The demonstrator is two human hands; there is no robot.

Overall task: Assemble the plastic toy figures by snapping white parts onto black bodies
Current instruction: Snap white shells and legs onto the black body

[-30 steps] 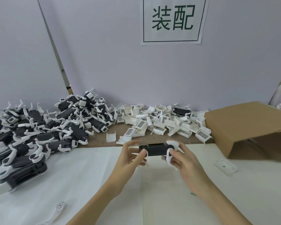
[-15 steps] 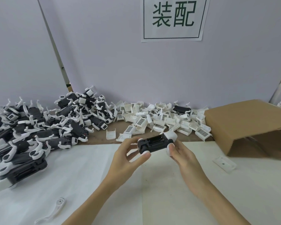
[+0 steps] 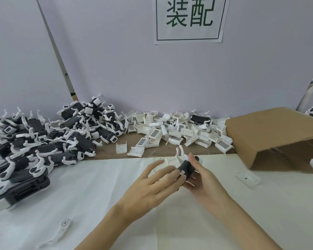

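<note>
Wall sign [image 3: 189, 19] reads 装配. Right hand [image 3: 203, 179] grips black toy body [image 3: 186, 169]; left hand [image 3: 152, 184], fingers straight, touches it.

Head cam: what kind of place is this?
Likely a manual assembly station in a small factory. A wall sign reads "装配" (assembly), loose white parts lie heaped by the wall, and a pile of black-and-white figures sits on the table.
</note>
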